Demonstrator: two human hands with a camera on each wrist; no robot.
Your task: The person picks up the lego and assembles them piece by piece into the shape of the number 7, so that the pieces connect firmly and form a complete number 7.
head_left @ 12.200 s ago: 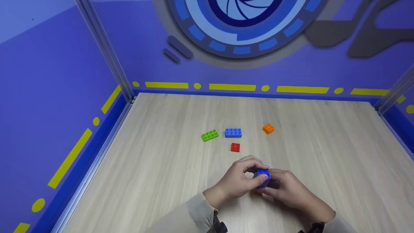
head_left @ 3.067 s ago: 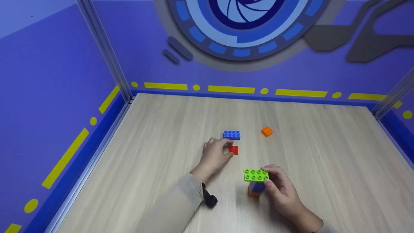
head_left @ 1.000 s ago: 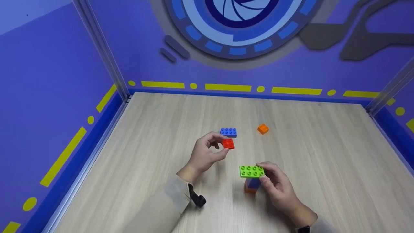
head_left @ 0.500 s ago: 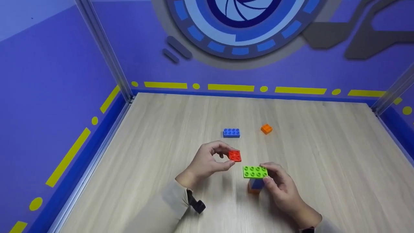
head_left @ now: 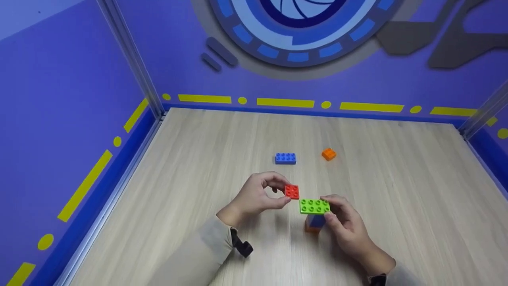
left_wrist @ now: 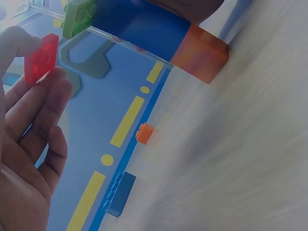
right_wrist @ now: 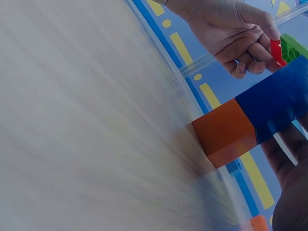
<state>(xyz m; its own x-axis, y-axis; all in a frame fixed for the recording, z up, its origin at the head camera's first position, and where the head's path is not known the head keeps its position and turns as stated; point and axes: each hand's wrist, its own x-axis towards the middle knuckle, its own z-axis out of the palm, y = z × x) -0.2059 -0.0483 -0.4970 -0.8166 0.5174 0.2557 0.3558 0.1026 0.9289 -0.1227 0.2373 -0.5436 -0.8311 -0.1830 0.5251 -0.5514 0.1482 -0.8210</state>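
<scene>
My left hand point(head_left: 260, 194) pinches a small red brick point(head_left: 292, 192) between thumb and fingers, raised above the table just left of a stack. The green brick point(head_left: 314, 206) tops that stack and juts out to the left. Beneath it come dark blue point(right_wrist: 269, 101) and an orange base point(right_wrist: 226, 132), which stands on the table. My right hand point(head_left: 351, 226) grips the stack from the right, thumb at the green brick's near corner. In the left wrist view the red brick point(left_wrist: 41, 58) is apart from the green one point(left_wrist: 78, 18).
A blue brick point(head_left: 285, 158) with several studs lies behind my hands on the wooden table point(head_left: 198, 159). To its right is a small orange brick point(head_left: 329, 154). Blue-purple panels point(head_left: 166, 55) stand at the back and sides.
The green brick came onto the stack earlier. My left hand has lifted the red brick off the table and brought it right, close to the green brick. My right hand stays at the stack.
</scene>
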